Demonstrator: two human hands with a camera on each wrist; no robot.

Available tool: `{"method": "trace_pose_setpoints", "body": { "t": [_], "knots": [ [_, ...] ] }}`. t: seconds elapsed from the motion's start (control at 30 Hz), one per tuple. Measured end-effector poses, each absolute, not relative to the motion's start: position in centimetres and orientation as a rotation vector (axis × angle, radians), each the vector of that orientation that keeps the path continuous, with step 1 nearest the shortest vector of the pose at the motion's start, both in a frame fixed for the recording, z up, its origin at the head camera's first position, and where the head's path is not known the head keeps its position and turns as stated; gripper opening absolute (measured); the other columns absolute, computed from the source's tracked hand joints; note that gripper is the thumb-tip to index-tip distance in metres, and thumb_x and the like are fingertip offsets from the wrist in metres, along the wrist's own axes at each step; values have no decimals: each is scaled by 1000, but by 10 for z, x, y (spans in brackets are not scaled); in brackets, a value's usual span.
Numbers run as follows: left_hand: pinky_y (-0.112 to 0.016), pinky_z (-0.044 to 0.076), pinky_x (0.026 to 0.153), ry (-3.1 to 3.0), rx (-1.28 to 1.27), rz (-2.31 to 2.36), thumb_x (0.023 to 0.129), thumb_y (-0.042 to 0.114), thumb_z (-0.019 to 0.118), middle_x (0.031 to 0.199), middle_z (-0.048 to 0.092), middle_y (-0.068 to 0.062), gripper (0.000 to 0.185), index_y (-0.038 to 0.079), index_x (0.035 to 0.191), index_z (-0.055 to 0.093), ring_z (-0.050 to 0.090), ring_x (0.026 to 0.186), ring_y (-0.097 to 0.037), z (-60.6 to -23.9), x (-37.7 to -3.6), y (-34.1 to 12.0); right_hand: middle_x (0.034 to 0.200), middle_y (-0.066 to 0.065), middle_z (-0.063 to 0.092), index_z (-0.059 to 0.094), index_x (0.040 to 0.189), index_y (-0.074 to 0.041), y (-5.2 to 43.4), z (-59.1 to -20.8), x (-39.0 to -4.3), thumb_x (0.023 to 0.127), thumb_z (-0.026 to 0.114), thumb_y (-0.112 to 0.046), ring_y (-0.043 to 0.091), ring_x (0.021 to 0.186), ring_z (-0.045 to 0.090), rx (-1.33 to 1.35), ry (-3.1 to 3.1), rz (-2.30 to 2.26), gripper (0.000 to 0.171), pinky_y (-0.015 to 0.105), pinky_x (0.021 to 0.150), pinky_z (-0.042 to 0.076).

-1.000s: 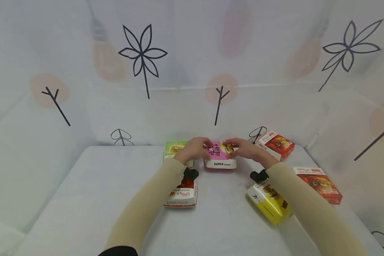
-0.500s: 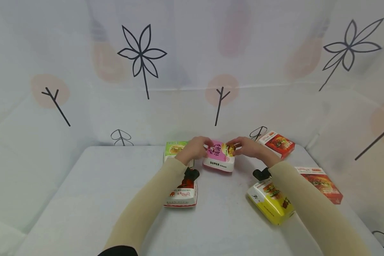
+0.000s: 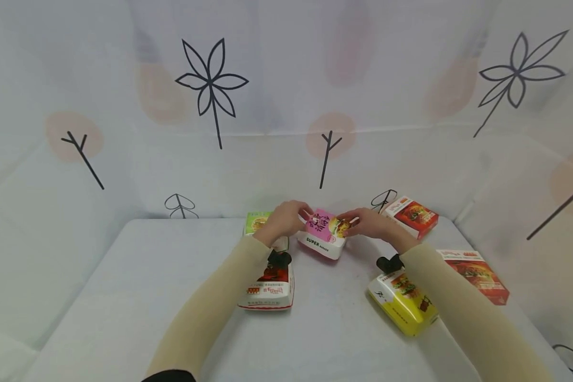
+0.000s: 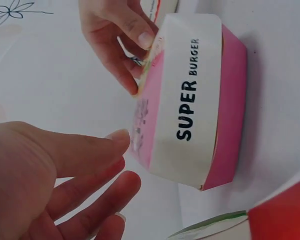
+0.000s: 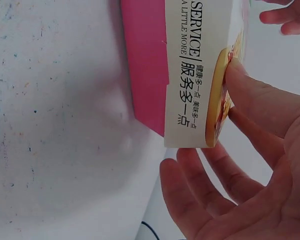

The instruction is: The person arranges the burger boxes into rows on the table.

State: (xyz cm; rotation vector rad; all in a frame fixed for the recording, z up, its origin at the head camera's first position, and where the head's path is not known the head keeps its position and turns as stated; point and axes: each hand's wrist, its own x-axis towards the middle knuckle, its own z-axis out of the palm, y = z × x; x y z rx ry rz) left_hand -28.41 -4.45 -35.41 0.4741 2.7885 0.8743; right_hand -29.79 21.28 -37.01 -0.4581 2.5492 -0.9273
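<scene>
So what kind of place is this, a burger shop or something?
More likely a staged tabletop set than a shop: a white table backed by a printed cloth backdrop, with only burger boxes laid out. Both hands hold the pink box; a yellow box lies nearby.

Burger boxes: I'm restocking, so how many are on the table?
6: pink box between both hands, green box behind the left wrist, red-white box under the left forearm, yellow box, two red boxes at right.
</scene>
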Motion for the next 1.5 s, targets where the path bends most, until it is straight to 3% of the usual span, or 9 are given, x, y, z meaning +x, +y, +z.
{"method": "trace_pose_setpoints", "body": {
  "t": [0.17, 0.37, 0.73, 0.9, 1.23, 1.5],
  "knots": [
    [-34, 51, 88, 2725, 503, 877, 90, 21, 75, 120, 66, -1, 40, 17, 128, 65, 59, 109, -20, -351, -280, -46, 138, 22, 55, 52, 143, -4, 212, -372, -297, 95, 69, -21, 40, 126, 49, -481, 2570, -909, 54, 58, 103, 41],
    [-35, 49, 94, 2640, 508, 877, 90, 30, 74, 125, 65, -3, 46, 16, 132, 63, 59, 113, -20, -349, -275, -42, 137, 22, 56, 51, 144, -3, 211, -372, -293, 95, 68, -22, 39, 123, 51, -470, 2587, -903, 55, 57, 102, 43],
    [-40, 45, 102, 2681, 454, 835, 88, 33, 76, 133, 61, -2, 53, 16, 136, 61, 54, 121, -21, -355, -276, -41, 130, 23, 61, 59, 136, 0, 212, -368, -286, 95, 67, -15, 37, 116, 56, -604, 2656, -812, 44, 53, 95, 48],
    [-43, 42, 105, 2698, 436, 811, 87, 34, 77, 137, 59, -2, 56, 16, 138, 60, 51, 125, -23, -354, -276, -39, 127, 21, 62, 56, 141, -6, 210, -367, -285, 95, 69, -19, 36, 112, 58, -541, 2630, -834, 51, 49, 91, 52],
    [-44, 39, 108, 2728, 438, 722, 84, 27, 81, 142, 55, -1, 61, 21, 141, 58, 48, 130, -24, -355, -274, -35, 146, 25, 46, 49, 146, -5, 208, -369, -288, 93, 72, -23, 45, 130, 48, -505, 2516, -945, 61, 59, 102, 42],
    [-42, 40, 108, 2755, 456, 655, 83, 26, 82, 142, 56, -1, 63, 21, 141, 58, 49, 129, -23, -358, -276, -32, 145, 26, 46, 49, 147, -5, 208, -367, -287, 94, 71, -21, 41, 124, 52, -484, 2493, -955, 60, 47, 94, 53]
  ]
}}
